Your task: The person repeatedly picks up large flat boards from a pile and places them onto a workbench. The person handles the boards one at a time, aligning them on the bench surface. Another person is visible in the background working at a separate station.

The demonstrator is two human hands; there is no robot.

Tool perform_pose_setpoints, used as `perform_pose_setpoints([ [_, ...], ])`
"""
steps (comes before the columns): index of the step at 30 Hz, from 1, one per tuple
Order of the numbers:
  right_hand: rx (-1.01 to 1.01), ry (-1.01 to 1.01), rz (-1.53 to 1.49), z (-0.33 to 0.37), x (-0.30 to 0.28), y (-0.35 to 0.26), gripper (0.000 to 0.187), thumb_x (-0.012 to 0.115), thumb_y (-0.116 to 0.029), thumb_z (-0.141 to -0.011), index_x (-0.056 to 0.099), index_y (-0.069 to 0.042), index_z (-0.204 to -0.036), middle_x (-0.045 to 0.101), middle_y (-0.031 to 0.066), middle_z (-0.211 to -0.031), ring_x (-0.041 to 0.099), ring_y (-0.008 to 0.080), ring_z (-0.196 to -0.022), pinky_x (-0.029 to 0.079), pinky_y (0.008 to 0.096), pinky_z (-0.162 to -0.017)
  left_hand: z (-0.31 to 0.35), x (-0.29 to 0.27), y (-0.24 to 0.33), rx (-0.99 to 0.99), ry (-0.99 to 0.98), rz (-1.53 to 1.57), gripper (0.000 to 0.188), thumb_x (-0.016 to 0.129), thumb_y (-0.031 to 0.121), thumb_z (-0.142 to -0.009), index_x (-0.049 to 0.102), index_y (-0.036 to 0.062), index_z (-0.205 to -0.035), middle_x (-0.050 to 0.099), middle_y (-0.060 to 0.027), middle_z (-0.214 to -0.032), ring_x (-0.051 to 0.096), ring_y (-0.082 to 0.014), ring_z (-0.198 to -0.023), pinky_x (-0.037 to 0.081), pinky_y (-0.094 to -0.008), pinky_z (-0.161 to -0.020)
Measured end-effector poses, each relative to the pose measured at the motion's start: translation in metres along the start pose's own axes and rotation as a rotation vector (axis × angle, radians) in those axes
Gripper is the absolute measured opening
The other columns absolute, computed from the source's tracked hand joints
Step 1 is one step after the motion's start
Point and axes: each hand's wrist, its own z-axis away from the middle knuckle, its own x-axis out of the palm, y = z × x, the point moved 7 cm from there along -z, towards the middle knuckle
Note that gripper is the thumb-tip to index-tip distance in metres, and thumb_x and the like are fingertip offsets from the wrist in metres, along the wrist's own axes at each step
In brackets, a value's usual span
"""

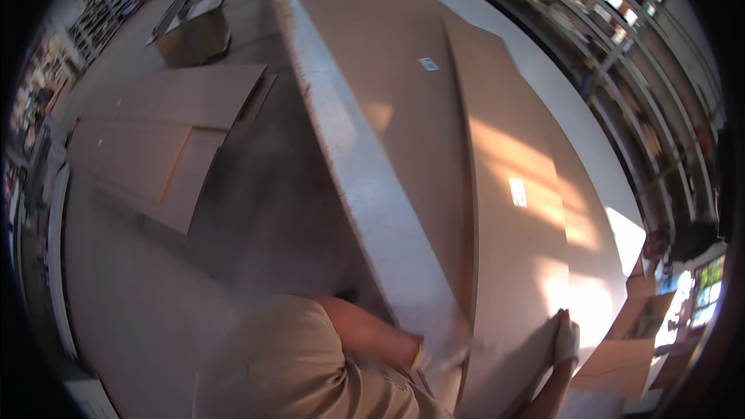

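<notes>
A long brown wooden panel (512, 264) with a white label (518, 192) lies on another brown panel (388, 54). These rest on a long white-topped table (365, 194). At the near left edge of the upper panel is my left hand (448, 357), in a pale glove with a yellow cuff. It is smeared by motion, so its fingers do not show clearly. My right hand (568, 339), also in a light glove, grips the upper panel's right edge, its fingertips close together. Sunlight falls across the panel beside it.
More brown boards (147, 140) lie stacked on the left. A wooden box-like stand (194, 35) is farther back. Metal racks (621, 62) line the right side, with cardboard-coloured pieces (625, 349) at the lower right. The table's left edge (330, 159) looks chipped.
</notes>
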Motion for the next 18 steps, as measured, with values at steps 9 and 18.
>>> perform_pose_setpoints([
  [9,0.076,0.057,0.073,0.147,0.028,-0.06,0.056,0.049,-0.042,-0.11,0.073,0.008,-0.097,0.07,0.0252,-0.077,0.065,0.033,-0.072,0.05,0.0489,-0.072,0.05,-0.093,0.066,0.054,0.213,0.25,0.038,0.067,0.014,-0.104,0.061,0.0032,-0.14,0.069,-0.0066,-0.131,0.067,-0.019,-0.118,0.057,-0.0378,-0.101],
  [18,0.006,0.035,0.174,0.2,0.025,-0.043,0.059,0.052,-0.047,-0.108,0.077,0.005,-0.099,0.073,0.0286,-0.084,0.071,0.0431,-0.08,0.052,0.052,-0.077,0.138,-0.062,0.029,0.074,0.203,0.172,0.045,0.07,0.014,-0.103,0.057,-0.0004,-0.144,0.066,-0.0089,-0.135,0.063,-0.0186,-0.123,0.051,-0.0362,-0.108],
])
